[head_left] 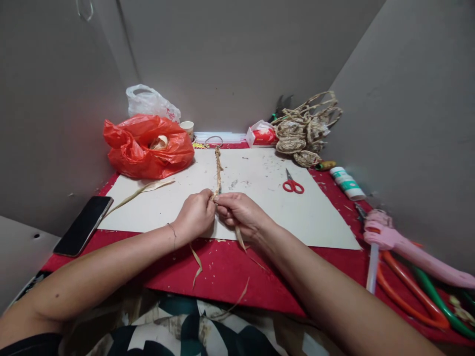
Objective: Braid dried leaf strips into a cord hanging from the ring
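A thin braid (218, 170) of tan plant fibre, like corn husk, runs from a metal ring (214, 142) at the back of the white board down to my hands. My left hand (196, 212) is closed round its near end. Close against it, my right hand (239, 210) pinches the husk strands at the same spot. Loose husk strips hang below: one strip (197, 264) under my left hand, another strip (240, 238) under my right. How the strands cross between my fingertips is hidden.
A red plastic bag (148, 153) with husk inside sits back left, near a phone (83, 226). Red-handled scissors (293, 184) lie on the white board (308, 217). Braided coils (293, 136), a white-green roll (348, 183) and a pink glue gun (401, 237) line the right side.
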